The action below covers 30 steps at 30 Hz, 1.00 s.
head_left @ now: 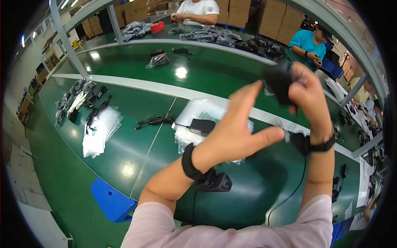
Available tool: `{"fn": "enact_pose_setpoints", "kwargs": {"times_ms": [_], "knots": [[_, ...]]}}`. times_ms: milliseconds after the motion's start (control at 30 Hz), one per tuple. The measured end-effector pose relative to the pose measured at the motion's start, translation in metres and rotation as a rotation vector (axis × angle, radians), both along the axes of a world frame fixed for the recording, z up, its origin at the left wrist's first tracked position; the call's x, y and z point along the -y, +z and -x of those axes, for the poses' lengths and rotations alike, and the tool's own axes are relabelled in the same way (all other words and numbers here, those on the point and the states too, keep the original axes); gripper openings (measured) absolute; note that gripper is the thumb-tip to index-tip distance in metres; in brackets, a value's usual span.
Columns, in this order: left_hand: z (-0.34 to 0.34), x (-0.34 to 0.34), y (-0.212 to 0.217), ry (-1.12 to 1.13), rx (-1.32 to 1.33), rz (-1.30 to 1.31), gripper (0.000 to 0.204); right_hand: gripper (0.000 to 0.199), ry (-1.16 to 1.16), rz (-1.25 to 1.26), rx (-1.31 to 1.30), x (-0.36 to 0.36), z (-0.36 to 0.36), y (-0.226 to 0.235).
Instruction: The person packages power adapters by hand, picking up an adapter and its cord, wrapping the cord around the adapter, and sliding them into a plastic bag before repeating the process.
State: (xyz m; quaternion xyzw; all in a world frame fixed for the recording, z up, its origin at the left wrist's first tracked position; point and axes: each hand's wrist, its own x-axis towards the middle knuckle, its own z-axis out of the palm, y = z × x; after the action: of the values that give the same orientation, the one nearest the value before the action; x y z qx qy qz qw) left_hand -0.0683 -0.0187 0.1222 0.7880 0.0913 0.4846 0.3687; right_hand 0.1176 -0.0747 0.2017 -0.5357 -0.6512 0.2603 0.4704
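Note:
My right hand [308,93] is raised above the green bench and is closed around a black power adapter [279,82], with a thin black cable hanging from it down past my wrist. My left hand [237,130] is lifted beside it, fingers spread, index finger reaching toward the adapter, holding nothing. Both wrists wear black bands; a small black device [215,182] hangs under the left wrist. Below my hands lies a stack of clear plastic bags [194,113] with another black adapter [202,125] and its coiled cable [154,120] on it.
A pile of clear bags [99,130] and bundled black cables [76,99] lie at the left. A blue bracket [109,200] sits on the bench's near edge. Two people work across the far bench among bagged adapters [211,35]; cardboard boxes stand behind.

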Motion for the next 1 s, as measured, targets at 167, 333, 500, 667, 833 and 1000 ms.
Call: {"fn": "enact_pose_setpoints", "kwargs": {"times_ms": [167,333,500,667,833,1000], "knots": [[-0.036,0.029,-0.001,-0.664,0.165,0.573,0.067,0.05,0.158,0.009,-0.431,0.052,0.009,-0.05],[-0.05,0.046,0.016,-0.537,0.437,0.747,0.06,0.059,0.033,-0.016,-0.724,0.05,0.004,-0.069],[-0.047,0.04,0.015,-0.514,0.716,0.803,0.045,0.066,0.479,-0.048,-0.678,0.026,0.019,-0.123],[-0.038,0.013,0.014,-0.542,0.912,0.911,0.044,0.06,0.404,0.35,-0.654,0.017,0.018,-0.165],[-0.029,-0.005,0.017,-0.549,0.862,0.915,0.035,0.039,0.255,0.265,-0.695,0.018,0.006,-0.143],[-0.033,-0.008,0.013,-0.38,0.421,0.825,0.033,0.035,-0.075,-0.043,-0.94,0.019,-0.021,-0.118]]}}
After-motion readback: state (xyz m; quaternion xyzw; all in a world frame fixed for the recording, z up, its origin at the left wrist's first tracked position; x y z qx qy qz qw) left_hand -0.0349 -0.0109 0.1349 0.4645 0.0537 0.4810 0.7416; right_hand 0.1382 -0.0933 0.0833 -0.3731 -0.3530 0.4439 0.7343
